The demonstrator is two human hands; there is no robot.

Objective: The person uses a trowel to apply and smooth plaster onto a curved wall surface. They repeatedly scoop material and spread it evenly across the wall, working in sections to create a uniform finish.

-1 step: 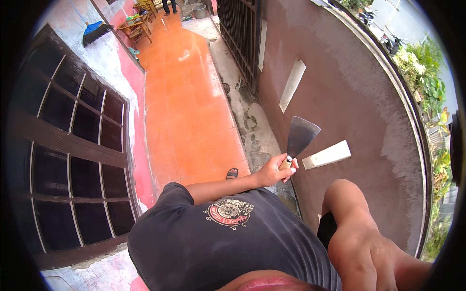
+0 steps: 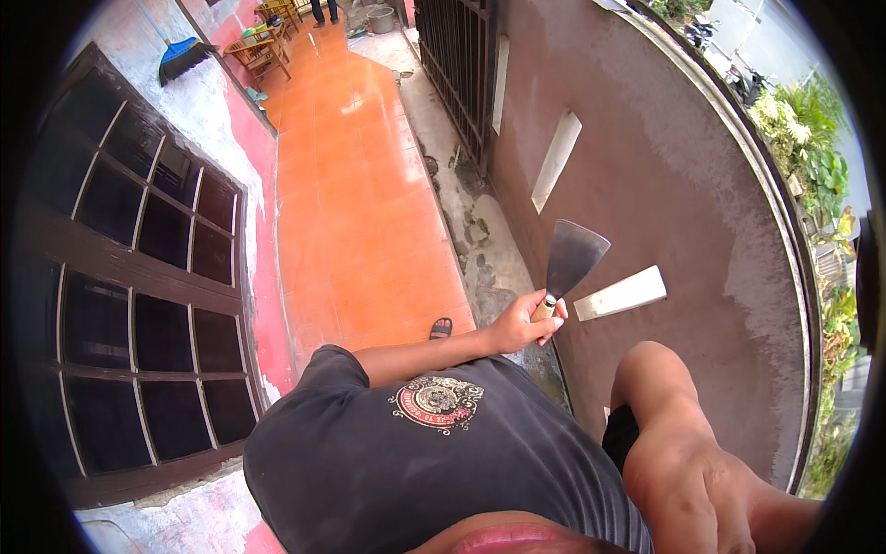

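Observation:
My left hand [image 2: 528, 322] is closed around the short pale handle of a putty knife [image 2: 575, 260]. The wide, dark metal blade points up and away from me, beside the brown wall. A light metal collar joins the blade to the handle, which is mostly covered by my fingers. My left forearm [image 2: 420, 355] crosses in front of my dark T-shirt. On the right, my bent right arm [image 2: 669, 406] is raised close to the wall and runs off toward the lower right rim. The right hand's fingers do not show.
The brown wall [image 2: 664, 203] has slanted, light-coloured openings [image 2: 620, 294]. A dark metal gate [image 2: 454, 74] stands farther along it. Orange tiles [image 2: 360, 222] run beside a concrete strip. Left are a dark window [image 2: 152, 369] and a hanging blue broom [image 2: 185, 57]. Wooden chairs [image 2: 261, 54] and a person's legs [image 2: 324, 11] are far off.

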